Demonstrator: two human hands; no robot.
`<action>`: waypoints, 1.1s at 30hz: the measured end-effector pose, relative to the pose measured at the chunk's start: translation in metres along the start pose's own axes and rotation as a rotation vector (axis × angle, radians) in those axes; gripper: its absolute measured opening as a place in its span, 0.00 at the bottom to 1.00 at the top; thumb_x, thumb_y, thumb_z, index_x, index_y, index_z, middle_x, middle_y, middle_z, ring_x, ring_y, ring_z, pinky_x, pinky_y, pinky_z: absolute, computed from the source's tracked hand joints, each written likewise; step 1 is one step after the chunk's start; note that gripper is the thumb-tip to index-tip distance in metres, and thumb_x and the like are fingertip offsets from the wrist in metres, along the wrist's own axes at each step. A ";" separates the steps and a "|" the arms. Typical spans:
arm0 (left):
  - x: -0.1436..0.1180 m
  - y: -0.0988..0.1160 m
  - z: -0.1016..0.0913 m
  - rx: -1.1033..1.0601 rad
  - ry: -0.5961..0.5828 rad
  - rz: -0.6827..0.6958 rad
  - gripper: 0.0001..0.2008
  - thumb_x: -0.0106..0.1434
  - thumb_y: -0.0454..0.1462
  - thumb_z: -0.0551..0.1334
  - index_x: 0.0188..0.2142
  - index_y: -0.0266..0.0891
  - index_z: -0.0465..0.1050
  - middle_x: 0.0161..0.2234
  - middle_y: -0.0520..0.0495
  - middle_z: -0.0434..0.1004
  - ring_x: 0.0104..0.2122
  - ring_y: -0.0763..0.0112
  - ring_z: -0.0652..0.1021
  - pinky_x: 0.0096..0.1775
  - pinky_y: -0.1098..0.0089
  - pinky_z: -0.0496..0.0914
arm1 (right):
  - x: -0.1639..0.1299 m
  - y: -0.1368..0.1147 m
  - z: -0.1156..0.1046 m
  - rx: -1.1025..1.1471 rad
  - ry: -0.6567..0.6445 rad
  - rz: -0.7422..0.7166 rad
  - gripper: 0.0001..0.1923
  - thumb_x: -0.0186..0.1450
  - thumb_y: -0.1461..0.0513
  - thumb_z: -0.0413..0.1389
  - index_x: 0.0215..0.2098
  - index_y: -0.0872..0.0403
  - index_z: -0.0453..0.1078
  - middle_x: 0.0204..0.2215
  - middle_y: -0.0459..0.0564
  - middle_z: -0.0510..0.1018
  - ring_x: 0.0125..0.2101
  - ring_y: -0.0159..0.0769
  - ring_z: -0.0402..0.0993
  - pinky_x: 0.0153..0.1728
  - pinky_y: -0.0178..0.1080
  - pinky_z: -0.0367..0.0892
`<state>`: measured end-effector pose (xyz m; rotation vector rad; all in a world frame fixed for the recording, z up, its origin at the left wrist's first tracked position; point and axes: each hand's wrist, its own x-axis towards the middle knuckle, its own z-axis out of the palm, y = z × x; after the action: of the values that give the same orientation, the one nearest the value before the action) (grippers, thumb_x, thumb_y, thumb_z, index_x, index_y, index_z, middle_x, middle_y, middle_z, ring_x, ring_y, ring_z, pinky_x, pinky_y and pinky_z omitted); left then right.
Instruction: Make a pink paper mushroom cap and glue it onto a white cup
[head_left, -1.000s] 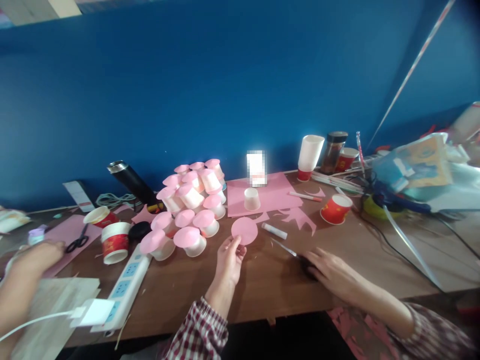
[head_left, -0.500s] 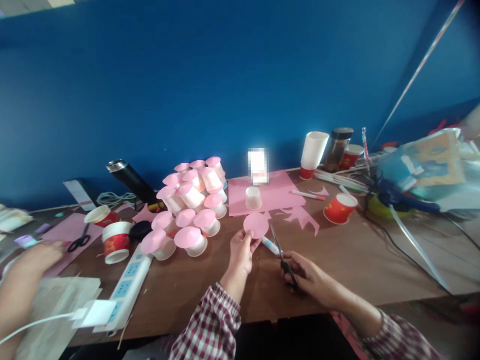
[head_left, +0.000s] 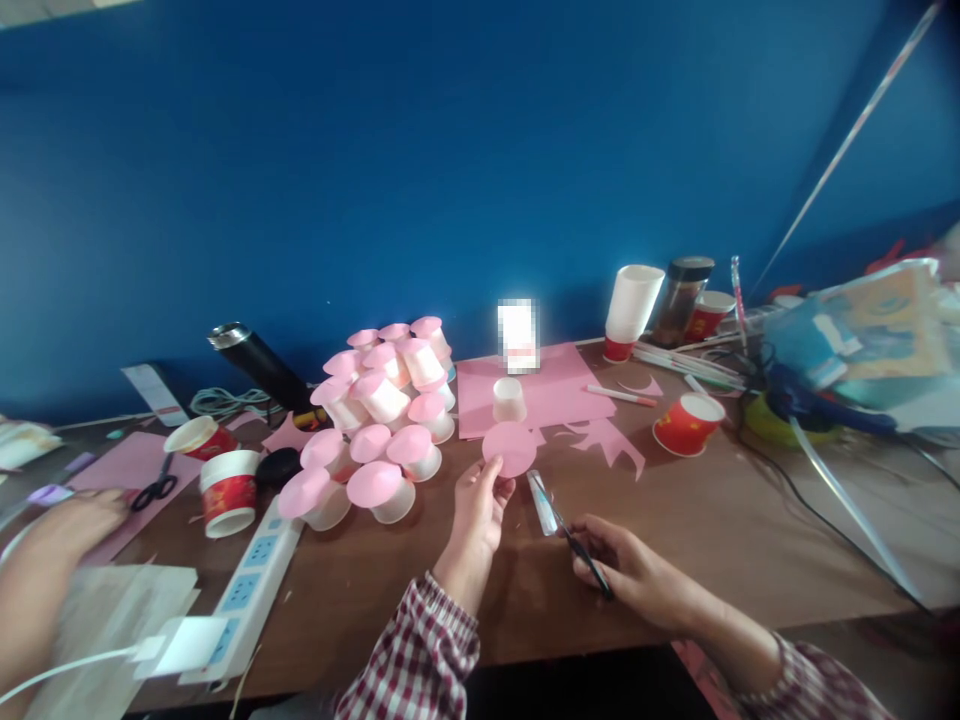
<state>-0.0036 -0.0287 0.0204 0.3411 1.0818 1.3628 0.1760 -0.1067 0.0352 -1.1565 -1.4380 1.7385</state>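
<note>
My left hand point(head_left: 478, 512) pinches a pink paper disc point(head_left: 510, 448) by its lower edge and holds it upright over the wooden table point(head_left: 712, 520). My right hand point(head_left: 626, 570) grips black-handled scissors point(head_left: 574, 540), blades angled up and left toward the disc, tips just right of it. A glue stick point(head_left: 540, 490) lies on the table beneath the blades. A pile of white paper cups with pink tops point(head_left: 379, 420) stands to the left of my left hand.
Pink sheet point(head_left: 559, 390) with a small white cup point(head_left: 510, 399) and pink offcuts point(head_left: 611, 440) lies behind the disc. Red cups point(head_left: 688, 423) point(head_left: 225, 490), a power strip point(head_left: 247, 590), a black flask point(head_left: 259, 362) and a second pair of scissors point(head_left: 154, 488) sit around. Another person's hand point(head_left: 64, 520) works at far left. Clutter and cables fill the right.
My right hand picked the scissors up off the table and brought them toward the disc. My left hand raised the disc slightly and shifted it right.
</note>
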 end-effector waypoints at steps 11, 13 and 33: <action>-0.011 -0.004 0.008 0.003 -0.026 -0.004 0.10 0.47 0.35 0.69 0.27 0.33 0.70 0.24 0.49 0.72 0.24 0.78 0.73 0.27 0.78 0.70 | 0.003 0.004 -0.002 0.053 0.008 -0.053 0.16 0.61 0.55 0.57 0.41 0.58 0.64 0.25 0.42 0.64 0.26 0.26 0.57 0.24 0.29 0.57; -0.013 -0.007 0.009 0.000 -0.034 -0.005 0.10 0.47 0.35 0.70 0.27 0.33 0.70 0.24 0.49 0.72 0.25 0.78 0.74 0.27 0.78 0.70 | 0.004 0.004 -0.004 0.043 0.012 -0.058 0.16 0.62 0.55 0.57 0.41 0.58 0.64 0.26 0.43 0.65 0.26 0.26 0.58 0.24 0.30 0.56; -0.027 -0.011 0.015 0.036 -0.080 -0.007 0.11 0.46 0.37 0.70 0.25 0.32 0.71 0.23 0.49 0.73 0.23 0.77 0.73 0.27 0.75 0.67 | 0.004 -0.001 -0.004 0.057 0.071 -0.049 0.21 0.58 0.52 0.59 0.42 0.58 0.66 0.25 0.44 0.66 0.25 0.27 0.60 0.22 0.30 0.58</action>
<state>0.0188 -0.0494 0.0313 0.4142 1.0408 1.3137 0.1777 -0.1013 0.0351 -1.1328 -1.3544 1.6776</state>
